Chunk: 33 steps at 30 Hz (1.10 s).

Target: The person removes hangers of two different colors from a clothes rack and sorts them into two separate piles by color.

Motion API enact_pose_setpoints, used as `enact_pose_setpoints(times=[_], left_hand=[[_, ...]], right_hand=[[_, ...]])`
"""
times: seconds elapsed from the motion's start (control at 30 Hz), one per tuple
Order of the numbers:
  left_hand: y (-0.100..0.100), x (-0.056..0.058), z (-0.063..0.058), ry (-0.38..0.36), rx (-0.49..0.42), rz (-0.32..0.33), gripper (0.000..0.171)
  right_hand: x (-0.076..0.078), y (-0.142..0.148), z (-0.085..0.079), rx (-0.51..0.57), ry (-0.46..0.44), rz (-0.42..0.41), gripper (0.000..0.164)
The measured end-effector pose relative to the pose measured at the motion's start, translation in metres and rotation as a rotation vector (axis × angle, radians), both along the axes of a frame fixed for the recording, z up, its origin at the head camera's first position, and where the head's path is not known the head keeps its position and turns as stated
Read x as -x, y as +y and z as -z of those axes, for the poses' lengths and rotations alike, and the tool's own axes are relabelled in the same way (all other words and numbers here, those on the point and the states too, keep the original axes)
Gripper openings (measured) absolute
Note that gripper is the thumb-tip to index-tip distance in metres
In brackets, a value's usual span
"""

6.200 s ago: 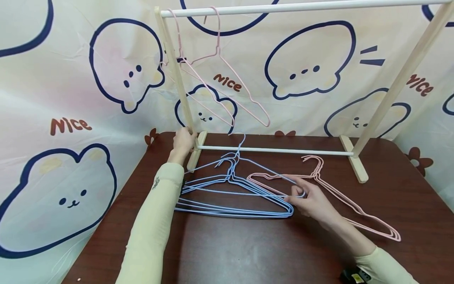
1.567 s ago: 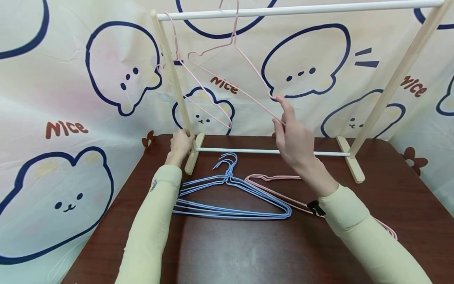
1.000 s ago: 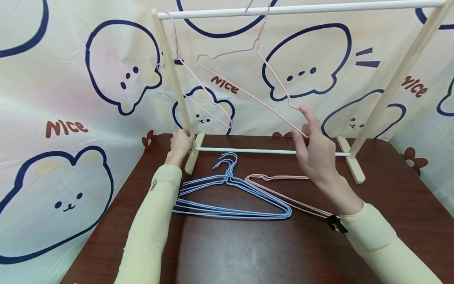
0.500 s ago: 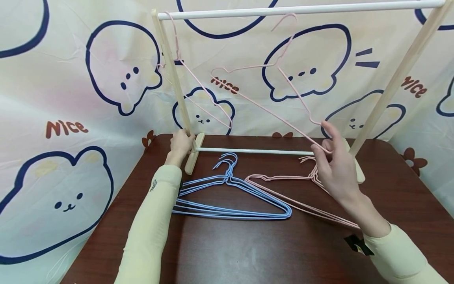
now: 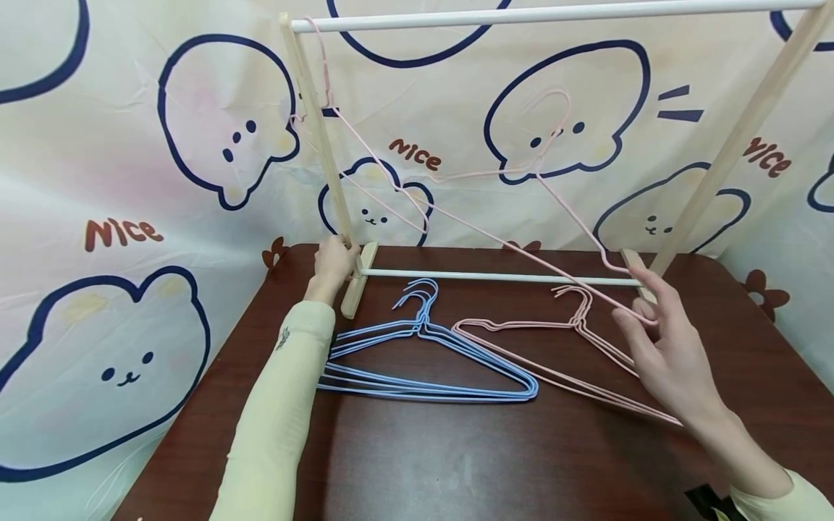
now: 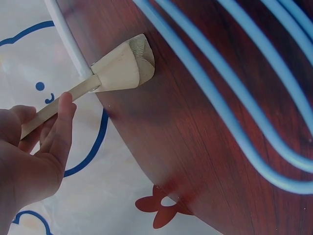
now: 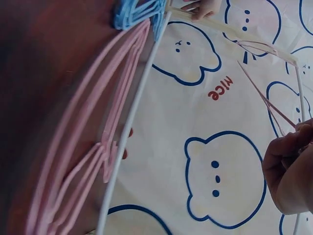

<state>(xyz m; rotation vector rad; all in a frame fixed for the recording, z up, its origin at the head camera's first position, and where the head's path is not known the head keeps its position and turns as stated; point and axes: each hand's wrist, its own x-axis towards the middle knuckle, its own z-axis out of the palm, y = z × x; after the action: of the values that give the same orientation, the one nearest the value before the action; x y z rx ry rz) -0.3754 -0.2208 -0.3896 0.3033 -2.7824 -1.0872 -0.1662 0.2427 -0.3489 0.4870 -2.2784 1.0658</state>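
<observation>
My left hand [image 5: 332,264] grips the left wooden post [image 5: 321,137] of a clothes rack near its foot; in the left wrist view the fingers wrap round that post [image 6: 80,90]. With my right hand [image 5: 680,369] I pinch the lower right corner of a pink wire hanger [image 5: 498,237]. Its hook is below the white top rail [image 5: 554,13], free of it. A second pink hanger [image 5: 373,150] hangs at the rail's left end. Beneath, several blue hangers [image 5: 423,396] lie stacked on the table, beside a few pink hangers [image 5: 521,325] partly hidden by my right hand.
The rack's lower white bar [image 5: 489,275] runs just behind the stacked hangers. Its right post [image 5: 736,145] slants up near the table's right side. A cartoon-printed cloth [image 5: 228,405] hangs behind and at the sides of the dark brown table [image 5: 417,463].
The right hand has left a blue hanger on the blue stack, then drawn the second pink hanger along and off the rail, down and to the right. The left hand stays on the post.
</observation>
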Motion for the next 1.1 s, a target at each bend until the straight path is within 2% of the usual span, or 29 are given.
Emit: enact_pose_setpoints(times=[0.2,0.63,0.9,1.1], left_hand=[[0.000,0.001,0.001,0.002,0.002,-0.010,0.033],[0.001,0.000,0.001,0.007,-0.006,-0.011,0.035],[0.001,0.000,0.001,0.001,0.002,-0.007,0.034],[0.000,0.001,0.002,0.009,0.003,-0.007,0.034]], right_hand=[[-0.015,0.018,0.013,0.001,-0.050,-0.028,0.070],[-0.051,0.053,0.034,-0.019,-0.205,0.040,0.063],[-0.065,0.074,0.046,-0.039,-0.310,0.048,0.061],[-0.068,0.090,0.052,-0.012,-0.420,-0.050,0.064]])
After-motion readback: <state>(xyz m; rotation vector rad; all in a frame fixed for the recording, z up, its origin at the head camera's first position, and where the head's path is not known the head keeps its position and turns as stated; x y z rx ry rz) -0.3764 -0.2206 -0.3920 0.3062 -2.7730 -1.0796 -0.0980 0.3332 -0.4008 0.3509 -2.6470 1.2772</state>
